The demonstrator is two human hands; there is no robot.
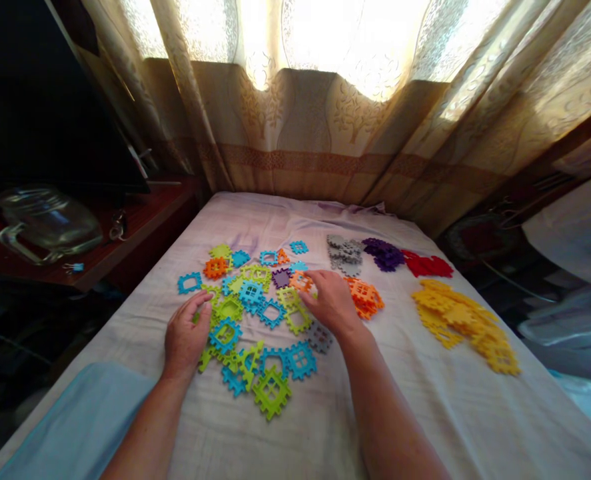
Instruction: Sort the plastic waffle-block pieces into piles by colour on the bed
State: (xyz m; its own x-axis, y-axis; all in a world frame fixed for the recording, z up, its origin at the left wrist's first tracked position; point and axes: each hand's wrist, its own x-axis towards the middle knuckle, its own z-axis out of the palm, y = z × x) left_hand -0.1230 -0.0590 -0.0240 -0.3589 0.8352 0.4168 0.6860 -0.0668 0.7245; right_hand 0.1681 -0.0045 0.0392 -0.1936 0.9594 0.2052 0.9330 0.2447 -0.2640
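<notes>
A mixed heap of flat plastic interlocking tiles with notched edges lies on the sheet, mostly green (272,392) and blue (301,360). At the heap's right side, my right hand (332,303) has its thumb and forefinger closed on an orange tile (300,280). A dark purple tile (281,278) lies just left of that one, and grey tiles (320,337) lie partly below my right wrist. My left hand (188,333) rests at the heap's left edge beside green tiles (228,309), fingers loosely curved and thumb apart, with nothing visibly held.
Sorted piles lie to the right: grey (344,253), purple (384,254), red (429,264), orange (366,299) and yellow (462,320). A glass jug (50,223) stands on the wooden table (140,227) at left. Curtains (295,120) hang behind the bed.
</notes>
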